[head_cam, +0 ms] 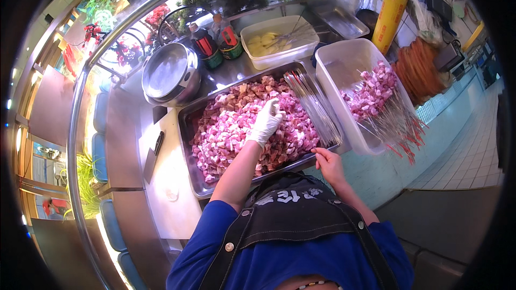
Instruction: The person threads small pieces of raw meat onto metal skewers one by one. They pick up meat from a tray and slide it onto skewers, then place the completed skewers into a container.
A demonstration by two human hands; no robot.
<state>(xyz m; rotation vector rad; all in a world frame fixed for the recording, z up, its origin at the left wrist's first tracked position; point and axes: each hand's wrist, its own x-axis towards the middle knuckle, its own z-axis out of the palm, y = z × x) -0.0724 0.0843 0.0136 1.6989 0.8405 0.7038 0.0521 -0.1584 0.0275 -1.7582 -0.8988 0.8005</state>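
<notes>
Chopped raw meat [225, 129] fills much of a rectangular steel tray [188, 169] before me. My left hand [267, 121], in a white glove, lies over the middle of the heap with its fingers curled; whether they pinch a piece is hidden. At the tray's near right corner is my bare right hand [327, 164], thumb and forefinger close together near the rim; I cannot tell whether a skewer is between them. A bundle of metal skewers [314, 106] lies along the tray's right side. Skewered meat [373, 88] rests in a white plastic tub [342, 60] further right.
A cleaver [153, 157] lies on a white cutting board [169, 185] at left. Behind the tray stand steel bowls [171, 74], sauce bottles [207, 46] and a tub of liquid with pale slices [278, 40]. A steel rail [76, 112] curves along the left.
</notes>
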